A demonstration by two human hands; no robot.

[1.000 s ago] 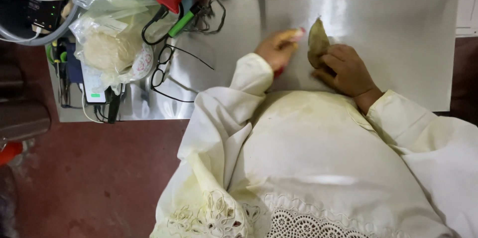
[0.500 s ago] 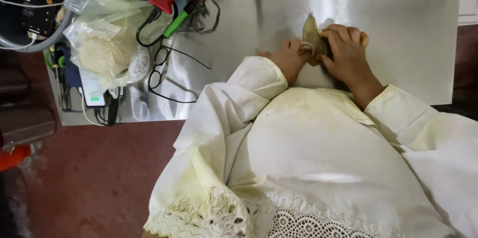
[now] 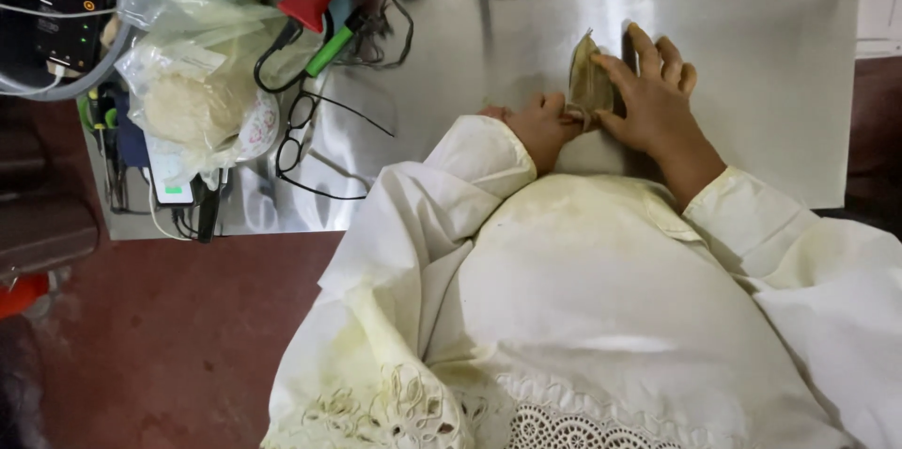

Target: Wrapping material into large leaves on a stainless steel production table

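On the steel counter [image 3: 752,83], toward one o'clock in the view, a small olive-tan pouch [image 3: 588,83] of thin fabric or leaf-like material stands on edge between both hands. The left hand [image 3: 540,127] is closed down at the pouch's lower corner, at about seven o'clock of it, where it seems to pinch the narrow tied end. The right hand [image 3: 658,101] lies spread and flat against the pouch's three o'clock side, fingers straight and pointing to twelve, not gripping but steadying. The pouch looks light, soft and easily creased; it would likely flop or collapse if squeezed mid-body, so the gathered lower corner looks like the firmest place to hold, with a flat palm as support. Off at nine o'clock lie black-rimmed spectacles [image 3: 310,144], a clear plastic bag [image 3: 193,97] and tangled cables.
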